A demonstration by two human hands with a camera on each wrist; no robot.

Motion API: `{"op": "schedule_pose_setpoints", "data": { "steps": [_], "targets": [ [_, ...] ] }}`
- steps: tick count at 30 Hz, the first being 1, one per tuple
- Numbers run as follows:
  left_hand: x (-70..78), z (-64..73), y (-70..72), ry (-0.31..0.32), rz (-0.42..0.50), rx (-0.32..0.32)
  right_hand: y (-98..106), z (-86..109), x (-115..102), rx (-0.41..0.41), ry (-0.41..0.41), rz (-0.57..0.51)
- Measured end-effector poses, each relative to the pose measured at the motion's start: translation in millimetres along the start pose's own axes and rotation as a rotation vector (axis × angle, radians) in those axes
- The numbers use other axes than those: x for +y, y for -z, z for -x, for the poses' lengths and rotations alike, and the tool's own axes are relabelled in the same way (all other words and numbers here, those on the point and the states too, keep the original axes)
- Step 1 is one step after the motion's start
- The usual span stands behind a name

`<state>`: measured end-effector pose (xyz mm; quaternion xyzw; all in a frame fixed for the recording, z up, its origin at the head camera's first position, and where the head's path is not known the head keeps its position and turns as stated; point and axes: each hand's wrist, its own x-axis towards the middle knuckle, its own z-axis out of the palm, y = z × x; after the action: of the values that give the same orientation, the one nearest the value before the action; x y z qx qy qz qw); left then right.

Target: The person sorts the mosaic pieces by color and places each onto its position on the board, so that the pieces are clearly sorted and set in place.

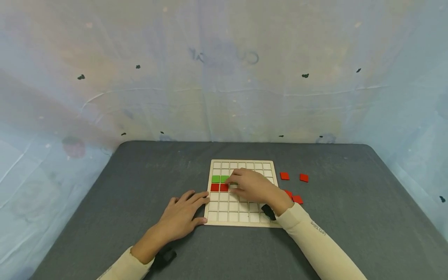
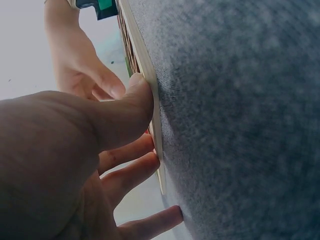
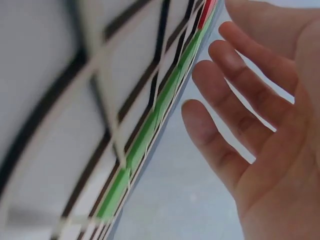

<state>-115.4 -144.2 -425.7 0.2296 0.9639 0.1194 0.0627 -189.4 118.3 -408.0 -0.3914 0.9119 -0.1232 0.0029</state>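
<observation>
A pale wooden grid board [image 1: 224, 224] lies on the dark cloth. My left hand [image 1: 182, 216] rests at the board's left side; in the left wrist view its thumb [image 2: 127, 107] touches the board's edge and the fingers are spread. Over the middle of the grid is my right hand [image 1: 257, 186], its fingertips beside the second of two red tiles [image 1: 214, 187] set in a row. Right above that row sit green tiles [image 1: 216, 179], partly hidden by the hand. In the right wrist view the right fingers [image 3: 232, 110] look extended, with no tile visible between them.
Loose red tiles lie right of the board, two farther back [image 1: 284, 176] [image 1: 303, 177] and others near the right wrist [image 1: 297, 199], partly overlapped by the forearm. A dark grey cloth [image 1: 150, 167] covers the table. A pale marked sheet [image 1: 224, 105] hangs behind and at the sides.
</observation>
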Motion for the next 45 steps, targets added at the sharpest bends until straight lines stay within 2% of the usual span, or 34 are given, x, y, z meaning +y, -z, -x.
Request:
{"op": "schedule_pose_setpoints", "data": {
  "steps": [6,15,22,27,31,37,45],
  "targets": [
    [0.4,0.3,0.0,-0.005,-0.006,-0.011,9,28.7,13,0.034,-0.009,0.018],
    [2.2,-0.5,0.2,-0.012,0.003,-0.021,25,90.4,36,0.085,-0.093,0.039],
    [1.3,-1.8,-1.3,-0.009,-0.009,-0.018,26,136.4,58,0.11,-0.185,0.103],
    [1.1,-1.7,-0.4,-0.007,-0.003,-0.025,25,160.8,67,0.12,-0.227,0.128],
    [1.2,-2.1,-0.3,-0.008,0.003,-0.028,23,171.1,70,0.101,-0.259,0.114],
    [2.8,-2.8,-1.4,-0.019,0.01,-0.028,23,176.5,72,0.08,-0.279,0.111],
    [3.4,-0.1,0.9,-0.045,0.023,0.0,22,178.2,72,0.12,-0.271,0.135]
  ]
}}
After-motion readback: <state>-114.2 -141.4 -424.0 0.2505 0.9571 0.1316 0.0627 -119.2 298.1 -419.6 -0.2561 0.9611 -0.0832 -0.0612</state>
